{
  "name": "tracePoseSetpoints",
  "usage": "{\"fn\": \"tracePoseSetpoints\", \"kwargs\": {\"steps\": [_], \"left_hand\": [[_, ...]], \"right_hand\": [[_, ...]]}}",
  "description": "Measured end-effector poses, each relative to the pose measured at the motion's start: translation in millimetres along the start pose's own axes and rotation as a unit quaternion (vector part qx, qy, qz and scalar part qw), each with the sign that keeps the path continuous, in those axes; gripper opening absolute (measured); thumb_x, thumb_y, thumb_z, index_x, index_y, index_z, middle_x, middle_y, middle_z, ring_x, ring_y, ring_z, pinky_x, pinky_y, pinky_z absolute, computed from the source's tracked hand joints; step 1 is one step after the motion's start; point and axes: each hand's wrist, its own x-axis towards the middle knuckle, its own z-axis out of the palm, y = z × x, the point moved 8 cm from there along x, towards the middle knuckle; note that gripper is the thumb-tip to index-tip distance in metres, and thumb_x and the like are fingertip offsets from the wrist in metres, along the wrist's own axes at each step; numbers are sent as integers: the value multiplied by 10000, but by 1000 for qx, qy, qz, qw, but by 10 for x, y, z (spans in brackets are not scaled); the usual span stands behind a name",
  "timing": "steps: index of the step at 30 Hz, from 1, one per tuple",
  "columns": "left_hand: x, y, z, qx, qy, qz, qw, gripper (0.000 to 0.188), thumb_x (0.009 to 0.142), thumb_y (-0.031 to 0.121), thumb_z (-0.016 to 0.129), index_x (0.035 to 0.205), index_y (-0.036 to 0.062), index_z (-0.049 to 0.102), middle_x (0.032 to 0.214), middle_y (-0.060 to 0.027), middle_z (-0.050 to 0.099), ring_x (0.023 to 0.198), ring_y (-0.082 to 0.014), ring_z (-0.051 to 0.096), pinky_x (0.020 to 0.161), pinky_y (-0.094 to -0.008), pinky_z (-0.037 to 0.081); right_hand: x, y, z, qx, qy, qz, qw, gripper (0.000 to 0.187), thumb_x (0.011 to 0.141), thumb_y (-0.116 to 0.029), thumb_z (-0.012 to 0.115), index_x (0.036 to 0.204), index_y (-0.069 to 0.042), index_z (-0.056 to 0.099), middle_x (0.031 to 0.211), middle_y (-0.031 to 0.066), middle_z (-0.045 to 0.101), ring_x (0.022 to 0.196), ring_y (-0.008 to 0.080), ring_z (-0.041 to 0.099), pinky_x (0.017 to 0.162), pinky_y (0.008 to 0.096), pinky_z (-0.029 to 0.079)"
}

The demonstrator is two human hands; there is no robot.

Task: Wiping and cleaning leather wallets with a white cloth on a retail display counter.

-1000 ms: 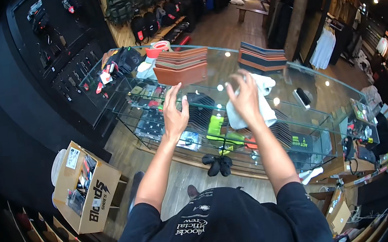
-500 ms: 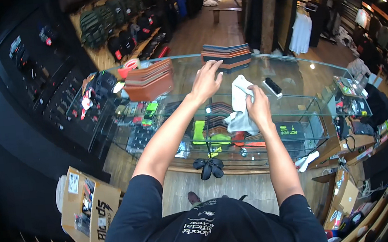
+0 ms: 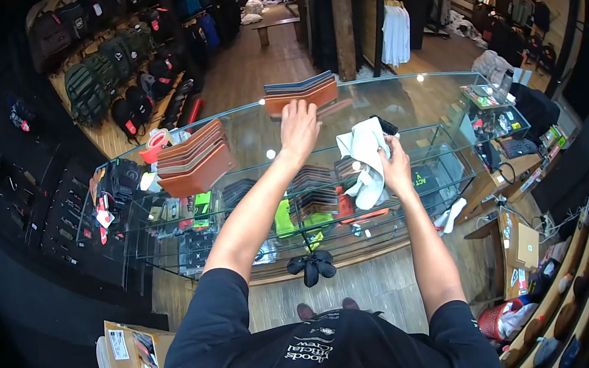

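Note:
My left hand (image 3: 299,128) reaches over the glass counter with its fingers slightly apart, its tips at the lower front of a row of folded wallets (image 3: 300,92). The front wallet is brown, and dark and bluish ones stand behind it. Whether the fingers press on it I cannot tell. My right hand (image 3: 397,165) is closed on a white cloth (image 3: 364,150), which hangs crumpled above the glass. A black-bristled brush (image 3: 386,126) shows just behind the cloth, mostly hidden. A second row of brown wallets (image 3: 196,161) stands on the counter to the left.
The glass display counter (image 3: 400,103) holds more wallets and bright green items on its shelves. A roll of red tape (image 3: 156,144) lies at its left end. Black pods (image 3: 311,266) hang at its front. An open cardboard box (image 3: 130,356) stands at lower left.
My view has turned to the right. My left hand has come down to the front of the far wallets. My right hand and the cloth have moved close to the brush, partly covering it.

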Motion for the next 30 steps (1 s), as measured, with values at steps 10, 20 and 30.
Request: {"fn": "tracePoseSetpoints", "kwargs": {"steps": [10,20,30], "left_hand": [[-270,-753,-560,-330,114,-79,934,255,903,114,625,1130,17,691,1046,-236,713,1014,-417,676,901,-489,527],[-1234,-1121,-709,-652,41,-220,724,347,1044,298,609,902,-11,678,771,19,623,748,-41,511,673,-240,430],[-1680,-740,-1239,-399,123,-223,881,325,1016,266,619,921,-41,674,683,-154,628,644,-150,589,633,-338,479]], "right_hand": [[291,-351,358,-2,103,6,995,346,929,-198,661,1230,-32,623,1121,211,716,1034,354,698,875,420,531],[368,-482,928,-187,-34,-43,981,529,850,-372,743,1225,-30,595,1242,247,589,1161,424,590,1005,472,473],[489,-918,790,93,-76,-45,992,490,928,-187,633,1381,-51,506,1292,217,644,1216,353,623,1026,432,473]]}}
